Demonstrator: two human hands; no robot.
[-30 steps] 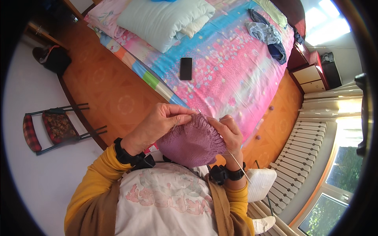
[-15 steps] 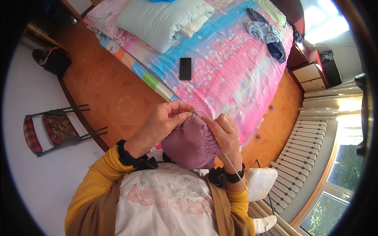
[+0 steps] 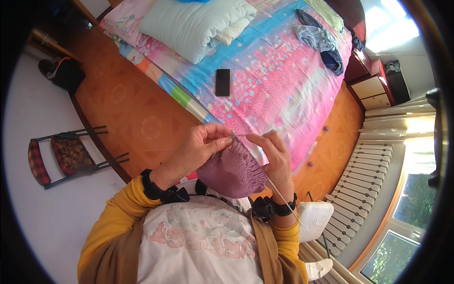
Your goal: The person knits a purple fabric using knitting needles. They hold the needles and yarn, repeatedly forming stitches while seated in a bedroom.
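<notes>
A mauve piece of knitting, rounded like a pouch, hangs between my two hands in front of my chest. My left hand pinches its upper edge with thumb and forefinger, close to a needle tip. On the other side my right hand is closed at the knitting's right edge. Its forefinger points left, with a thin strand running from it to the left fingertips. A pale knitting needle slants down past my right wrist. The needle's upper part is hidden by the hand and the fabric.
Ahead stands a bed with a pink and blue flowered sheet. On it lie a black phone, a folded pale quilt and crumpled clothes. A folding chair is at left, a white radiator at right. Small purple balls dot the floor.
My right forefinger has drawn away to the right from the left fingertips, and a strand now shows between them. The knitting's lower edge has risen slightly. My left hand stays nearly in place.
</notes>
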